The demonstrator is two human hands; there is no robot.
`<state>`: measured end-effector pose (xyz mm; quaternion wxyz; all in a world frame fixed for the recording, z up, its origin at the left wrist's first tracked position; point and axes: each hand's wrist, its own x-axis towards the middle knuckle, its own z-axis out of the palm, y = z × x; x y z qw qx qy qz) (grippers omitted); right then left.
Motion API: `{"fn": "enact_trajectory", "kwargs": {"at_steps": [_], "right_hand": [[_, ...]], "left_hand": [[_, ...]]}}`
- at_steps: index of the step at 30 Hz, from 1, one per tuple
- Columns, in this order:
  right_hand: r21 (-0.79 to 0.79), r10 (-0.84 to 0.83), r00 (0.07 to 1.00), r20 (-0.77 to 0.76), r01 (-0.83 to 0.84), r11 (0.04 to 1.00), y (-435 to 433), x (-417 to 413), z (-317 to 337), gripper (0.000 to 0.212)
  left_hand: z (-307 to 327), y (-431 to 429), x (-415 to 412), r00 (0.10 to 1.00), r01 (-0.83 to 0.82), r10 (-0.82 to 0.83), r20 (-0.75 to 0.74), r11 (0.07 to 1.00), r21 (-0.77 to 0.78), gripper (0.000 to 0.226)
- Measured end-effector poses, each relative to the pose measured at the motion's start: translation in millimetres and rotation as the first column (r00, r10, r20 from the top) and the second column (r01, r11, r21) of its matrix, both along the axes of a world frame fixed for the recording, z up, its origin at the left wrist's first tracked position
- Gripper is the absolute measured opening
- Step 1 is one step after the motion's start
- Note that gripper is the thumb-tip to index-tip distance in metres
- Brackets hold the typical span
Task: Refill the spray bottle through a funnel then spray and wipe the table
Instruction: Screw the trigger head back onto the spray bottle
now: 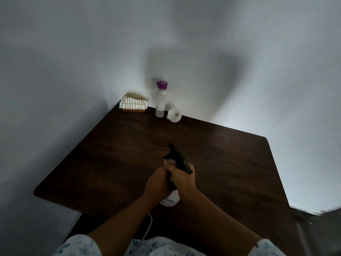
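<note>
Together the left hand point(158, 182) and right hand point(182, 179) clasped the spray bottle point(170, 199) at its neck, trigger head point(180, 159) above; the funnel point(174, 115) sat well apart, straight ahead.

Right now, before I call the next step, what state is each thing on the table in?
Spray bottle: black trigger head on, gripped by both hands.
Left hand: curled round the spray bottle.
Right hand: curled round its neck, under the trigger head.
Refill bottle: upright, purple cap on.
Funnel: loose on the table, beside the refill bottle.
Napkin holder: upright, stocked.
</note>
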<state>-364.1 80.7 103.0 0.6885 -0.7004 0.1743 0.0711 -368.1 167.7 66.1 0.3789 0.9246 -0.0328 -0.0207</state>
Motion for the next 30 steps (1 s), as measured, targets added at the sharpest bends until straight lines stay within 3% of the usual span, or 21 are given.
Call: {"fn": "enact_trajectory", "kwargs": {"at_steps": [2, 5, 7, 9, 11, 13, 16, 17, 20, 22, 25, 30], "right_hand": [[-0.014, 0.037, 0.997, 0.064, -0.037, 0.999, -3, -2, 8, 0.010], [-0.029, 0.033, 0.985, 0.172, -0.028, 0.999, -5, -9, 13, 0.010], [-0.014, -0.014, 0.977, 0.214, 0.018, 1.000, -7, -13, 13, 0.012], [0.000, -0.068, 0.964, 0.258, 0.070, 0.998, -11, -18, 14, 0.016], [0.037, -0.104, 0.963, 0.251, 0.098, 0.995, -14, -21, 12, 0.018], [0.082, -0.100, 0.974, 0.202, 0.085, 0.993, -18, -23, 11, 0.020], [0.248, -0.105, 0.988, 0.114, 0.074, 0.966, -30, -24, 8, 0.001], [0.295, -0.109, 0.990, 0.091, 0.078, 0.952, -36, -24, 5, 0.011], [0.359, -0.002, 1.000, 0.010, -0.002, 0.933, -58, -24, 0, 0.035], [0.267, 0.114, 0.992, 0.047, -0.122, 0.956, -76, -24, 1, 0.025], [0.140, 0.279, 0.956, 0.085, -0.289, 0.947, -105, -26, 6, 0.012], [0.148, 0.336, 0.941, -0.046, -0.327, 0.933, -159, -28, -6, 0.013]], "left_hand": [[3, 0, 2, 0.999, 0.036, -0.038, -0.036, 0.997, -0.066, 0.040], [10, 3, 1, 0.980, 0.121, -0.161, -0.115, 0.947, -0.298, 0.067], [12, 5, -3, 0.988, 0.141, -0.152, -0.008, 0.933, -0.331, 0.049], [10, 9, -7, 0.986, 0.154, -0.167, -0.002, 0.917, -0.369, 0.043], [4, 12, -11, 0.972, 0.185, -0.226, -0.060, 0.899, -0.397, 0.034], [-5, 14, -13, 0.965, 0.167, -0.233, -0.118, 0.900, -0.403, 0.050], [-16, 15, -18, 0.984, 0.077, -0.133, -0.116, 0.914, -0.398, 0.067], [-17, 16, -19, 0.989, 0.025, -0.081, -0.125, 0.917, -0.397, 0.063], [-27, 13, -18, 0.990, -0.122, 0.098, -0.101, 0.954, -0.272, 0.042], [-37, 8, -23, 0.981, -0.191, 0.186, -0.053, 0.972, -0.136, 0.034], [-54, -22, -39, 0.958, -0.285, 0.286, 0.005, 0.957, 0.053, 0.043], [-63, -84, -66, 0.936, -0.330, 0.345, -0.064, 0.928, 0.173, 0.061]]}}
